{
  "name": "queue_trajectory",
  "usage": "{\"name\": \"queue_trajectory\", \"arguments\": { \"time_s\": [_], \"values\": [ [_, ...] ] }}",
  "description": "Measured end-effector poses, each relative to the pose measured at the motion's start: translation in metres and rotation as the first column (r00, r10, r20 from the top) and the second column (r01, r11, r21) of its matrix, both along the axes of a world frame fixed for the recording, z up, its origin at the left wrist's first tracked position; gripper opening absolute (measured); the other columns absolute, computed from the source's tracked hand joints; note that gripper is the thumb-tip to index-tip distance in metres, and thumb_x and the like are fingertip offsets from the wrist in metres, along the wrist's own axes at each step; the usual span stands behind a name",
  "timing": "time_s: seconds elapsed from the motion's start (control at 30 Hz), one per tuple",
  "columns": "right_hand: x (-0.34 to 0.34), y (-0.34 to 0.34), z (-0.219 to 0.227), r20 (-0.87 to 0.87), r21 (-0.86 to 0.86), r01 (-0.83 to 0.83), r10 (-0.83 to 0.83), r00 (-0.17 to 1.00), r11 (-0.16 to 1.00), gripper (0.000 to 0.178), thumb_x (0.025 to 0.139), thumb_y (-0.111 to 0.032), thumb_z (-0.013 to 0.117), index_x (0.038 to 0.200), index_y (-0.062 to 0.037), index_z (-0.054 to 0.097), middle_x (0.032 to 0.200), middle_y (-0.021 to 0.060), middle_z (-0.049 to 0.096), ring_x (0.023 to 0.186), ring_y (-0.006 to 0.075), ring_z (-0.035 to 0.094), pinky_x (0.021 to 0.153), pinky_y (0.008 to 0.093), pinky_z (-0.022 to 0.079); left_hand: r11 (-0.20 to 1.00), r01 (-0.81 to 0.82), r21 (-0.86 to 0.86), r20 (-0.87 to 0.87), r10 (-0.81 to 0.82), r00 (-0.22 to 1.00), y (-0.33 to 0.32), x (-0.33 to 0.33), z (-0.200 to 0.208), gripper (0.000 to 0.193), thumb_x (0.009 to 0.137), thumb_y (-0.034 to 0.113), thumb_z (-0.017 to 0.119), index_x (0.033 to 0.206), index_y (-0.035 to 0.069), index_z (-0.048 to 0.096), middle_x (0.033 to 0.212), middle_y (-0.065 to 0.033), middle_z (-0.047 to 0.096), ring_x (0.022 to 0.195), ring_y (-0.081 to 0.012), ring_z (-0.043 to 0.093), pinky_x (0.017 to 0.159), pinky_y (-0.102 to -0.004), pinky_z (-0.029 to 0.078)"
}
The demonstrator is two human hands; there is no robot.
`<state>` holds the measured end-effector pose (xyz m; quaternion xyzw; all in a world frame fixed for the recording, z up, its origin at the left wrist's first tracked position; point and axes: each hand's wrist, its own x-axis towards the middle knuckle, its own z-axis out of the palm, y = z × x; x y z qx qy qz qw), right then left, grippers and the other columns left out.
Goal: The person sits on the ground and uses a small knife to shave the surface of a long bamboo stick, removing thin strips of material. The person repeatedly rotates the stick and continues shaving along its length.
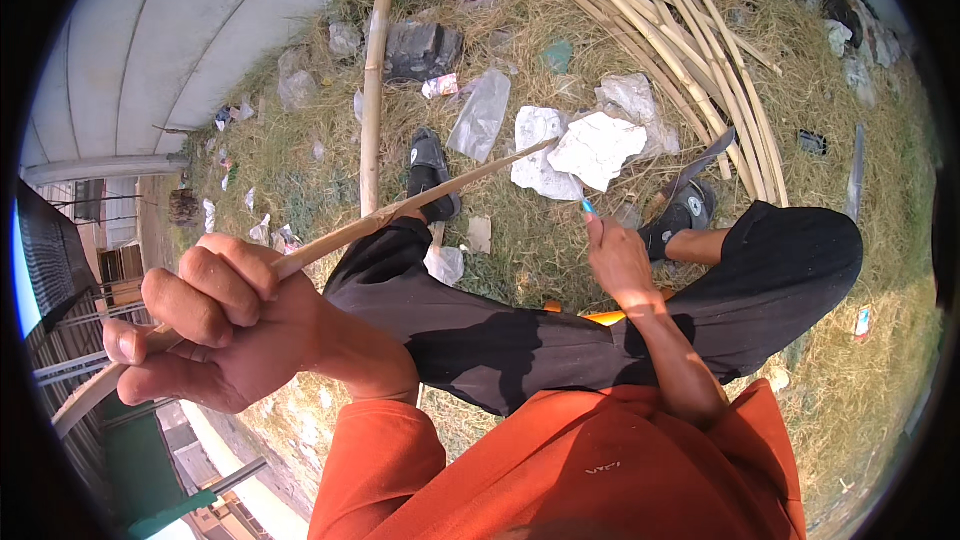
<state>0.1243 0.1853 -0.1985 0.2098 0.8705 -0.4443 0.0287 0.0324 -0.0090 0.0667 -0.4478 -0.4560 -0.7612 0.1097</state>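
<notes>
My left hand (pixel 225 325), raised at the left, has its fingers wrapped round a long, thin bamboo strip (pixel 400 208). The strip slants away from behind the hand, and its far tip reaches the white stones. My right hand (pixel 622 258) grips a small knife (pixel 588 206) with a turquoise handle, low in front of me. Its narrow blade points toward the stones and is hard to make out against them. One flat white stone (pixel 598 150) overlaps another white stone (pixel 538 145). A dark curved blade (pixel 695 168) lies beside my right foot.
Many split bamboo strips (pixel 690 50) lie piled at the far right. A thick bamboo pole (pixel 374 80) runs toward the pale wall (pixel 170 30). Clear plastic (pixel 482 115), a dark stone block (pixel 422 50) and litter lie on dry grass. A long metal blade (pixel 856 170) is at the right.
</notes>
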Motion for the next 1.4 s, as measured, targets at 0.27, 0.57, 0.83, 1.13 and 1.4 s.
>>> {"name": "queue_trajectory", "arguments": {
  "time_s": [0.27,0.57,0.83,1.13,1.4],
  "values": [
    [-0.002,-0.042,0.129,-0.475,-0.297,-0.289,0.122,0.872,0.91,0.031,0.097,-0.027,0.047,0.079,-0.0014,0.049,0.049,0.0172,0.05,0.047,0.0376,0.053,0.043,0.0466,0.039,0.998,-0.062,0.011,-0.041,0.062,0.997,0.004,0.001,-0.009,0.037,0.094,0.047,0.049,0.097,0.013,0.064,0.057,0.004,0.034,0.045,-0.0078,0.024,0.043,-0.0229,0.02],
    [-0.01,-0.049,0.109,-0.404,-0.245,-0.222,0.108,0.908,0.944,0.032,0.098,-0.026,0.045,0.083,0.0026,0.052,0.05,0.0181,0.052,0.048,0.0386,0.054,0.045,0.0468,0.041,0.991,-0.131,0.011,0.052,0.13,0.99,-0.004,0.007,-0.007,0.03,0.092,0.043,0.054,0.086,0.014,0.061,0.058,0.0037,0.034,0.048,-0.0089,0.027,0.046,-0.0233,0.022],
    [-0.018,-0.049,0.093,-0.349,-0.247,-0.192,0.098,0.932,0.95,0.03,0.098,-0.025,0.045,0.082,0.0002,0.051,0.048,0.0186,0.048,0.045,0.0396,0.052,0.044,0.0472,0.04,0.918,-0.397,0.025,0.036,0.396,0.918,0.012,0.011,-0.006,0.029,0.092,0.042,0.055,0.083,0.014,0.058,0.059,0.0025,0.033,0.048,-0.0104,0.027,0.046,-0.0241,0.022],
    [-0.012,-0.04,0.067,-0.333,-0.17,-0.177,0.112,0.936,0.97,0.036,0.099,-0.028,0.043,0.08,0.0017,0.053,0.048,0.0197,0.049,0.045,0.0386,0.052,0.044,0.0473,0.041,0.922,-0.386,0.014,0.042,0.386,0.922,0.012,0.016,-0.005,0.027,0.09,0.039,0.057,0.084,0.014,0.057,0.059,0.0029,0.033,0.049,-0.0106,0.027,0.046,-0.0241,0.022],
    [-0.014,-0.042,0.089,-0.463,-0.044,-0.287,0.235,0.855,0.957,0.033,0.096,-0.024,0.049,0.095,0.0083,0.055,0.053,0.0168,0.05,0.043,0.0335,0.053,0.04,0.0425,0.042,0.929,-0.371,0.018,0.075,0.368,0.927,0.013,0.011,-0.005,0.03,0.091,0.042,0.056,0.08,0.015,0.06,0.058,0.0035,0.033,0.048,-0.0097,0.027,0.046,-0.0232,0.021]
  ]
}}
